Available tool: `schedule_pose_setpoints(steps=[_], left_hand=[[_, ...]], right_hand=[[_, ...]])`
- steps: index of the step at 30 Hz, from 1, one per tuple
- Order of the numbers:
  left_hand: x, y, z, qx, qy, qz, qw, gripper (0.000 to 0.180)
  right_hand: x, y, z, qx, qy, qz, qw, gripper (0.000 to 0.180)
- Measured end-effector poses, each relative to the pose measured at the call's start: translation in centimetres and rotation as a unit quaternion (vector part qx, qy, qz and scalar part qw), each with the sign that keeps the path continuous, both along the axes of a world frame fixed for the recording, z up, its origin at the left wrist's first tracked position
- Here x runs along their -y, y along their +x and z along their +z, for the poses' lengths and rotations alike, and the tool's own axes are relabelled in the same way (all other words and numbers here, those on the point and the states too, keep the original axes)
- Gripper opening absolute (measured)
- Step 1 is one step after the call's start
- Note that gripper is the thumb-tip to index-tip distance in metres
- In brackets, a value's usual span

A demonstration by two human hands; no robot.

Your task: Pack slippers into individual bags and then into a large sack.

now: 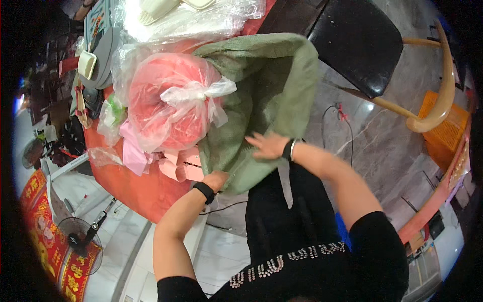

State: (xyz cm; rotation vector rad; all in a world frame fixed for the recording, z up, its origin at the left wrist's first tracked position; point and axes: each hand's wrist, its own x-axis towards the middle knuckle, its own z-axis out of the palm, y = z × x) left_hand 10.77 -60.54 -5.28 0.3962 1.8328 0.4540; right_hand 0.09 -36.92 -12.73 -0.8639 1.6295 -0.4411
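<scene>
A large green woven sack (236, 126) lies with its mouth gaping on the right, over the edge of a red-covered table (121, 186). My left hand (216, 180) is closed on the sack's near edge, its fingertips hidden by the cloth. Against the sack's inner side, my right hand (269, 146) lies with its fingers spread. Left of the sack sits a round red bundle (166, 116) in clear plastic, knotted on top. Pink strips (182, 165) stick out below that bundle, next to a crumpled pink bag (135, 153).
Plastic-wrapped white items (186, 22) cover the table's far side. A black-seated chair (359, 43) with curved wooden arms stands at far right, near an orange crate (443, 133). A dark cable (350, 136) runs over the floor. At lower left is a fan (78, 241).
</scene>
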Motion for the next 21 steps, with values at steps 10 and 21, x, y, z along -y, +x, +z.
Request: schedule_pose_setpoints(steps=[10, 21], left_hand=[[-1.6, -3.5, -0.8, 0.165, -0.203, 0.051, 0.964, 0.102], [2.4, -4.0, -2.9, 0.012, -0.208, 0.242, 0.948, 0.113]], right_hand=[[-10.6, 0.9, -0.3, 0.254, 0.242, 0.132, 0.927, 0.093], [-10.7, -11.6, 1.6, 0.118, 0.185, -0.63, 0.745, 0.089]])
